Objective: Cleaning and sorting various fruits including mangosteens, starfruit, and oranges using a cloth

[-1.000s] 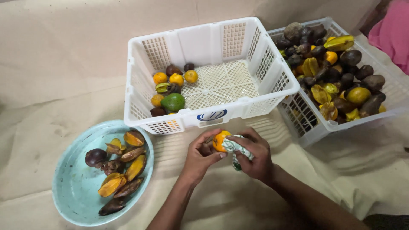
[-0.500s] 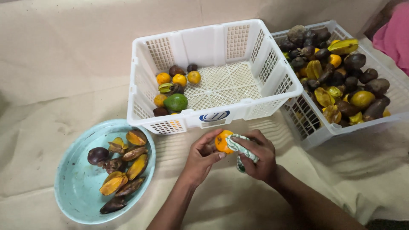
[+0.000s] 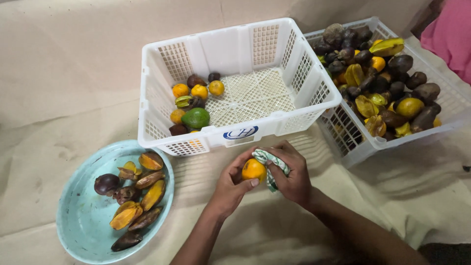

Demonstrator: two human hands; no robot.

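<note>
1. The left hand (image 3: 230,184) holds a small round orange fruit (image 3: 253,169); its grip is closed around the fruit, thumb on the near side and fingers behind it.
2. The right hand (image 3: 292,176) is closed on a green and white cloth (image 3: 269,161), and the cloth is pressed against the right side and top of the orange fruit.
3. The fruit is in the air between both hands, just in front of the middle white basket (image 3: 235,130).
4. This basket contains a few orange fruits, a green fruit (image 3: 196,118) and some dark ones, all in its left part.
5. A second white basket (image 3: 363,147) at the right is full of dark and yellow fruits.
6. At the left, a light blue bowl (image 3: 83,225) lies on the beige covered surface (image 3: 64,83), with cut yellow and dark fruit pieces inside.
7. A pink garment (image 3: 449,32) is visible in the top right corner.
</note>
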